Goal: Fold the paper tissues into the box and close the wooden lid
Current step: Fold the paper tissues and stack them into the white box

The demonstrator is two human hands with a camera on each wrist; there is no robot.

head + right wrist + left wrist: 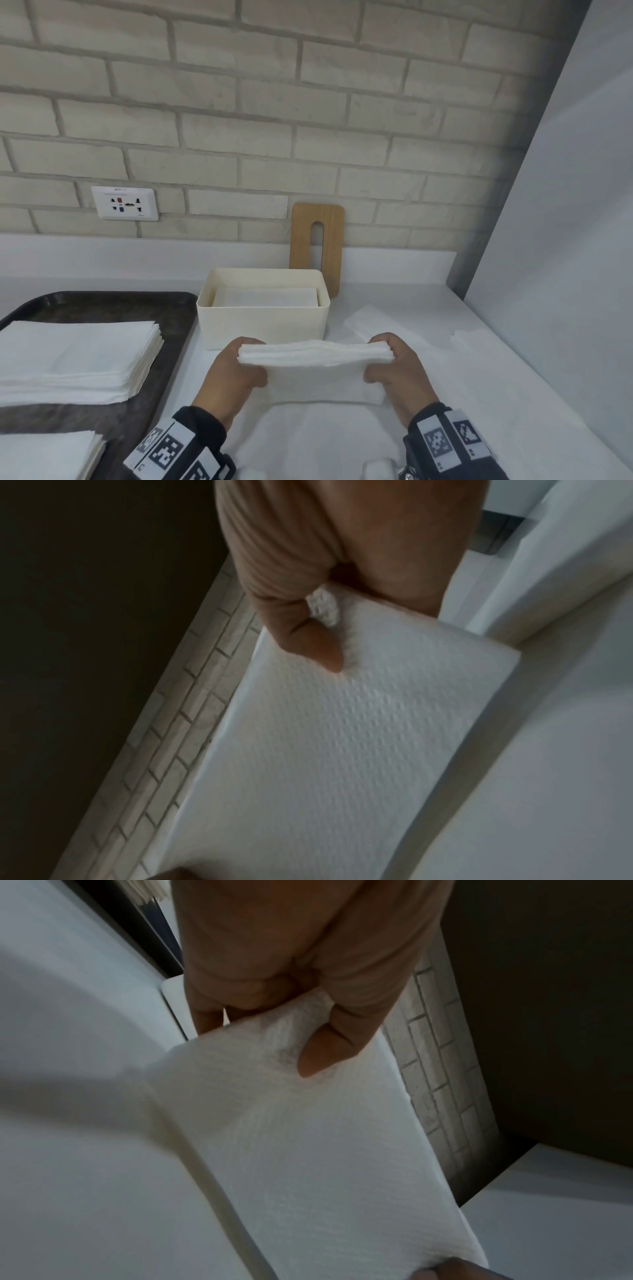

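Observation:
A folded wad of white tissues (315, 366) hangs in the air between both hands, just in front of the cream box (262, 325). My left hand (236, 366) grips its left end, thumb in front and fingers behind. My right hand (394, 365) grips its right end the same way. In the left wrist view the thumb (329, 1047) presses the tissue wad (308, 1137); in the right wrist view the thumb (318, 645) dents the tissue wad (342, 723). The box holds folded tissues (265, 296). The slotted wooden lid (317, 246) leans on the brick wall behind it.
A dark tray (102, 305) at the left carries a tissue stack (78, 359), with another tissue stack (48, 455) at its near corner. Loose tissues (370, 322) lie on the white counter to the right. A grey panel (565, 240) bounds the right side. A wall socket (125, 203) sits left.

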